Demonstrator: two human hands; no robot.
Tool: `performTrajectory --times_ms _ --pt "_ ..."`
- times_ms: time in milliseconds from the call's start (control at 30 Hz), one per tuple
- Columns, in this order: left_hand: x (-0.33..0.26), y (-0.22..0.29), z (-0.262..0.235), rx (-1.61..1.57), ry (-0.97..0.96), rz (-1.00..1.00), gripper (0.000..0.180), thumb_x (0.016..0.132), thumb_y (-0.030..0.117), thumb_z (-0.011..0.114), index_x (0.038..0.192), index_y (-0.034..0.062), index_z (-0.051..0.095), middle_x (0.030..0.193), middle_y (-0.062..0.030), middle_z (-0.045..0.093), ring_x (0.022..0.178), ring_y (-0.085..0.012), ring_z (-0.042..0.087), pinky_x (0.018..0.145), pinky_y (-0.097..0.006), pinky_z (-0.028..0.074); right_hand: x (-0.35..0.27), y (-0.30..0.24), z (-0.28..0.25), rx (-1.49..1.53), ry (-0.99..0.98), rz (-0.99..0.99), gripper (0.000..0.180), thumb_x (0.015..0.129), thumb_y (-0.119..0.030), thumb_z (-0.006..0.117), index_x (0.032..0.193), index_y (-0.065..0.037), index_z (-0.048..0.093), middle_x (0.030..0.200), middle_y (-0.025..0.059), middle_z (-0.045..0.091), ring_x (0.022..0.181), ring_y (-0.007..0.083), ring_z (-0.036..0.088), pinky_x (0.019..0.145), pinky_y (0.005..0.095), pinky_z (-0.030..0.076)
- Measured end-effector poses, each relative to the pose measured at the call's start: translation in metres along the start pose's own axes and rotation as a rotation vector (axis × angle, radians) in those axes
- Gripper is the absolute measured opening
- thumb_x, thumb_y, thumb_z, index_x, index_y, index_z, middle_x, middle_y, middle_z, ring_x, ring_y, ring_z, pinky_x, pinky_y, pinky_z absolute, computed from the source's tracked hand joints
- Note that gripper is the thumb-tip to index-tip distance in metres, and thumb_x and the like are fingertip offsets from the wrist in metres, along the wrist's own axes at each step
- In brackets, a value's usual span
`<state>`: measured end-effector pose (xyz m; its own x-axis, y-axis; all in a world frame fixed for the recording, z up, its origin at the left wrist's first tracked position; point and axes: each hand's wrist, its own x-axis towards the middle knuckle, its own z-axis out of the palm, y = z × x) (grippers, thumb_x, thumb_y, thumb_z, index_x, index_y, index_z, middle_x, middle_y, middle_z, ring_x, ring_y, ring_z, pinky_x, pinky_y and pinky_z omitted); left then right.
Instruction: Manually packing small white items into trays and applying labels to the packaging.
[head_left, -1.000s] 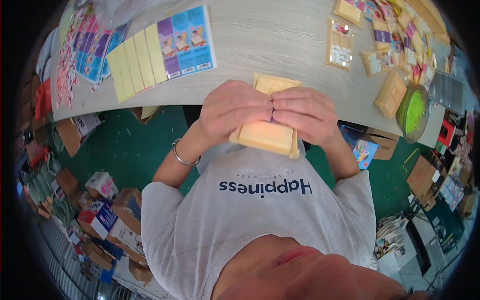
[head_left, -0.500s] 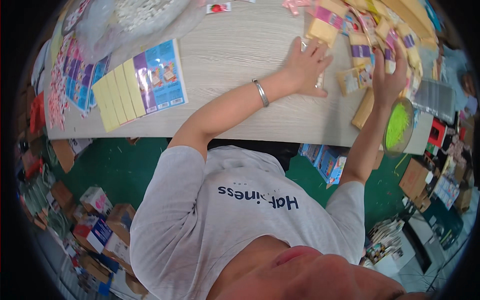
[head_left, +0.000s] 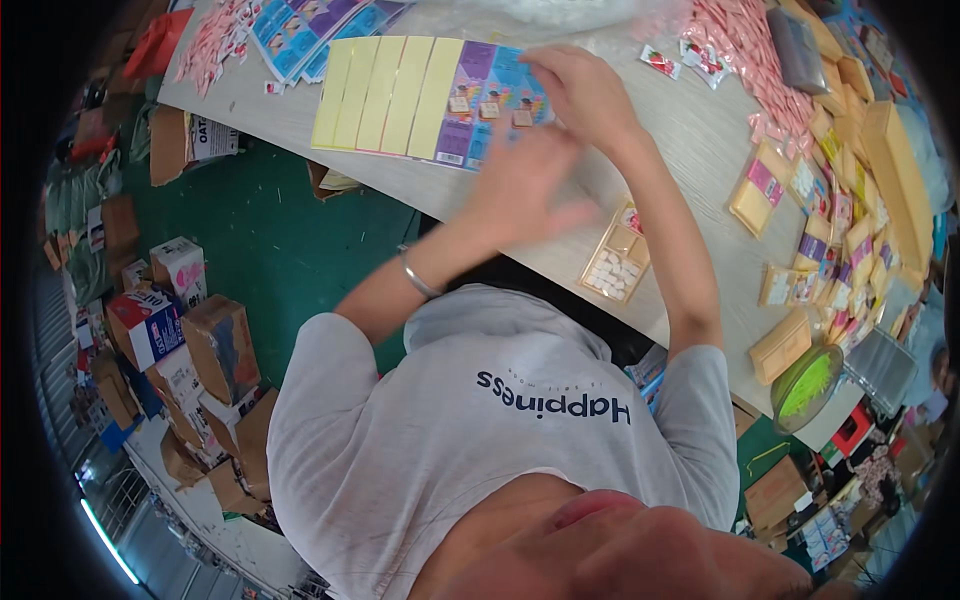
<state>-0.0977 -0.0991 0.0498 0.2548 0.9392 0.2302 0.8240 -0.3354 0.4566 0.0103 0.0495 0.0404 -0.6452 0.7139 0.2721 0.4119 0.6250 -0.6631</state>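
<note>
The right grip curls at the seemingly part-peeled label sheet, hold unclear; the blurred left grip spreads open. Right of both, banded packs look finished; a nearer tray looks unbanded.

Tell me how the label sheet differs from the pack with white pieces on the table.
The label sheet shows yellow strips and purple-and-blue printing; the pack is beige, with white pieces inside. The label sheet also looks longer than the pack. Both lie on the table.
</note>
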Motion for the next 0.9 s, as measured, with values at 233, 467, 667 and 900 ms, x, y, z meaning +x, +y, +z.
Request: performTrajectory --times_ms 233,467,667,900 --pt "0.033 -0.211 -0.041 0.35 0.241 -0.068 0.019 0.095 0.029 0.066 0.109 0.0189 0.072 0.117 -0.0029 0.066 0.118 -0.0242 0.053 0.107 -0.046 0.028 0.067 -0.001 0.096 -0.384 0.102 -0.043 0.018 0.085 -0.019 0.073 0.1 -0.011 0.074 0.095 0.0075 0.068 0.099 0.0292 0.062 0.085 0.0402 0.051" --pt "0.043 -0.232 -0.03 0.163 0.216 -0.087 0.016 0.097 0.032 0.063 0.097 0.0174 0.069 0.102 0.0043 0.067 0.113 -0.0215 0.054 0.108 -0.055 0.021 0.054 0.007 0.094 -0.364 0.236 -0.301 0.028 0.082 -0.015 0.072 0.11 -0.014 0.072 0.1 0.0007 0.066 0.095 0.0238 0.061 0.083 0.0396 0.048" --pt "0.058 -0.228 -0.016 0.113 0.264 -0.058 0.014 0.097 0.029 0.061 0.095 0.0169 0.068 0.103 0.0037 0.068 0.106 -0.0218 0.056 0.106 -0.057 0.021 0.048 0.02 0.08 -0.559 0.294 -0.451 0.034 0.076 -0.016 0.072 0.11 -0.02 0.071 0.105 -0.0049 0.066 0.097 0.0183 0.061 0.084 0.0351 0.046" --pt "0.07 -0.251 -0.004 0.524 0.292 -0.142 0.017 0.095 0.032 0.063 0.1 0.0176 0.07 0.105 -0.0004 0.068 0.101 -0.023 0.06 0.098 -0.052 0.033 -0.063 -0.134 -0.032 -0.043 -0.388 -0.413 0.014 0.076 -0.016 0.067 0.082 -0.009 0.057 0.077 0.005 0.053 0.078 0.0234 0.06 0.071 0.0373 0.05"
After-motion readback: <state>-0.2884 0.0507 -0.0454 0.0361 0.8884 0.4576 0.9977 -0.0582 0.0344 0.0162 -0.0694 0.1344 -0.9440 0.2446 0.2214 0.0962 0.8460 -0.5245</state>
